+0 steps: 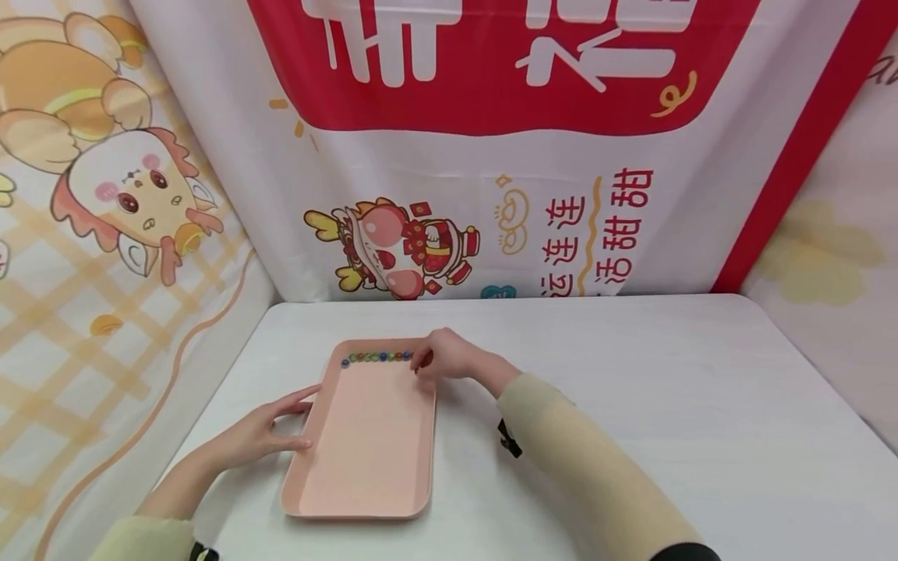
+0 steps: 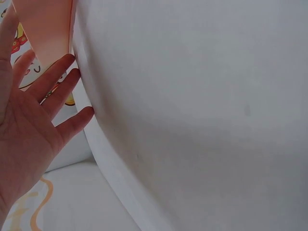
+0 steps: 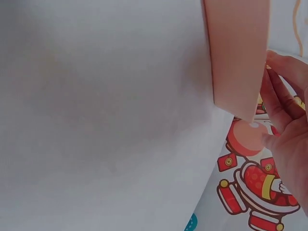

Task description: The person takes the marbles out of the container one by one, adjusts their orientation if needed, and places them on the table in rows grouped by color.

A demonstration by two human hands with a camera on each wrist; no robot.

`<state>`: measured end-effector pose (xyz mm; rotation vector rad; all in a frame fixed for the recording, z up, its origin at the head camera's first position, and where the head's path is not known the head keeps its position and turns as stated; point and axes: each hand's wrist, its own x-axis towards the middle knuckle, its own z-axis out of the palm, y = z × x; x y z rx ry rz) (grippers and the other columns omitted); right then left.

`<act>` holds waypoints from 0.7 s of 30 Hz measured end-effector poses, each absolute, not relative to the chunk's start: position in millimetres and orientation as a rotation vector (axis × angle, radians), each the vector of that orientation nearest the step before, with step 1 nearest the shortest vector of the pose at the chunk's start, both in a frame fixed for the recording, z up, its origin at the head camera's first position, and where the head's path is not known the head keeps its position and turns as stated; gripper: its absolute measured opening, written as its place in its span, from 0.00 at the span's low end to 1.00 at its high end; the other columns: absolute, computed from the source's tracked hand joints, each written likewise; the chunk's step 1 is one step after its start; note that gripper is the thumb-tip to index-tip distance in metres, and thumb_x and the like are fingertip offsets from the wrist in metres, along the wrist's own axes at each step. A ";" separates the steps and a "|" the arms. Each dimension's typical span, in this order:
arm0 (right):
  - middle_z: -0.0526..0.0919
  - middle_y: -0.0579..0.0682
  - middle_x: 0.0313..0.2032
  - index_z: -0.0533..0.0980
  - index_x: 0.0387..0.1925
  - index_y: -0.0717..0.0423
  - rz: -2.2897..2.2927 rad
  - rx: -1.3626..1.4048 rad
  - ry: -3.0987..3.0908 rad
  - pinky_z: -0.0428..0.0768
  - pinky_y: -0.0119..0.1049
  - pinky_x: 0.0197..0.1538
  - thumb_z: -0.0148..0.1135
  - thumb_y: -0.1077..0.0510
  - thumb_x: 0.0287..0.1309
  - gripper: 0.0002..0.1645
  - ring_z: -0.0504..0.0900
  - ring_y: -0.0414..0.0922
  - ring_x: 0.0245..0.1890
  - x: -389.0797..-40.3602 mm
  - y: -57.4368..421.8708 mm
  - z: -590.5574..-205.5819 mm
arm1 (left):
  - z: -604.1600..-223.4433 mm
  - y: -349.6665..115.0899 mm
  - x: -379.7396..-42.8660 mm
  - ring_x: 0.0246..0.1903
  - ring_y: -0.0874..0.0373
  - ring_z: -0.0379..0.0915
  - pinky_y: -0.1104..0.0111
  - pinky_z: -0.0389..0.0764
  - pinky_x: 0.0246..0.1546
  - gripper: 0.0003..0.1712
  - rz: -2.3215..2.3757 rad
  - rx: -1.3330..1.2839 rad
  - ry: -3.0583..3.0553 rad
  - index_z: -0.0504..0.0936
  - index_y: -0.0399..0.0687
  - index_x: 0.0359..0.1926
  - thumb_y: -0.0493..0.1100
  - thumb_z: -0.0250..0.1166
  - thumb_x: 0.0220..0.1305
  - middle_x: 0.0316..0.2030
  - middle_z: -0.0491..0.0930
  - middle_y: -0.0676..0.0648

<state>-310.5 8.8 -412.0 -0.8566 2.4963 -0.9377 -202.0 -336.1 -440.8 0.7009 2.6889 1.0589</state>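
A shallow, pale pink rectangular tray with rounded corners (image 1: 372, 436) is set on the white tabletop (image 1: 631, 374), left of the middle in the head view, with its long sides running away from the person. Inside it, a row of small, round, multicoloured glass-like marbles (image 1: 383, 357) is lined up along the far wall; blue, green and reddish ones can be made out. The dark blue marble at the left end (image 1: 345, 363) is placed slightly nearer than the others.

The tray's left rim is touched by the left hand (image 1: 256, 436), whose fingers are spread, with the thumb held well apart from the index finger; the same spread is shown in the left wrist view. The right hand (image 1: 452, 358) is held over the far right corner of the tray, its fingers bent down and brought close together at the right end of the row. Whether a marble is pinched there cannot be told, since the fingertips are partly hidden by the tray wall in the right wrist view.

Both forearms are covered by cream sleeves (image 1: 589, 460). Behind the tabletop, a white and red printed backdrop (image 1: 421, 156) is hung, decorated with a cartoon figure in red (image 1: 403, 249).
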 end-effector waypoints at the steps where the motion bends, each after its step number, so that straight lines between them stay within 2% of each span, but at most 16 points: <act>1: 0.82 0.41 0.33 0.86 0.39 0.56 -0.950 -0.868 2.498 0.78 0.29 0.38 0.70 0.61 0.56 0.08 0.77 0.42 0.34 -310.6 10.6 -410.6 | -440.8 -336.4 -201.7 0.59 0.42 0.68 0.52 0.62 0.60 0.48 1.064 0.697 2.680 0.62 0.45 0.72 0.50 0.74 0.54 0.58 0.76 0.41; 3: 0.83 0.40 0.32 0.86 0.40 0.57 -0.982 -0.887 2.497 0.78 0.29 0.38 0.69 0.61 0.57 0.08 0.78 0.42 0.33 -310.5 14.5 -407.7 | -441.3 -336.9 -201.2 0.60 0.40 0.67 0.40 0.60 0.57 0.48 1.070 0.684 2.659 0.61 0.45 0.72 0.49 0.74 0.54 0.58 0.75 0.40; 6: 0.83 0.41 0.31 0.86 0.40 0.58 -1.030 -0.921 2.493 0.78 0.30 0.38 0.69 0.60 0.57 0.09 0.78 0.41 0.33 -310.7 21.8 -404.2 | -442.7 -337.8 -201.0 0.61 0.37 0.65 0.35 0.57 0.56 0.48 1.099 0.672 2.627 0.60 0.45 0.73 0.47 0.73 0.55 0.59 0.75 0.38; 15: 0.84 0.40 0.34 0.86 0.39 0.51 -1.080 -0.938 2.528 0.78 0.31 0.40 0.70 0.57 0.57 0.07 0.80 0.38 0.37 -312.3 42.6 -395.3 | -442.6 -337.6 -201.5 0.61 0.35 0.63 0.35 0.58 0.55 0.48 1.115 0.690 2.613 0.59 0.43 0.73 0.46 0.73 0.56 0.59 0.74 0.37; 21: 0.83 0.41 0.36 0.86 0.41 0.54 -1.098 -0.957 2.553 0.78 0.32 0.41 0.69 0.57 0.58 0.09 0.80 0.39 0.38 -313.7 54.1 -390.2 | -440.9 -336.3 -201.3 0.60 0.34 0.64 0.35 0.58 0.55 0.48 1.102 0.694 2.635 0.60 0.42 0.72 0.47 0.73 0.55 0.58 0.75 0.37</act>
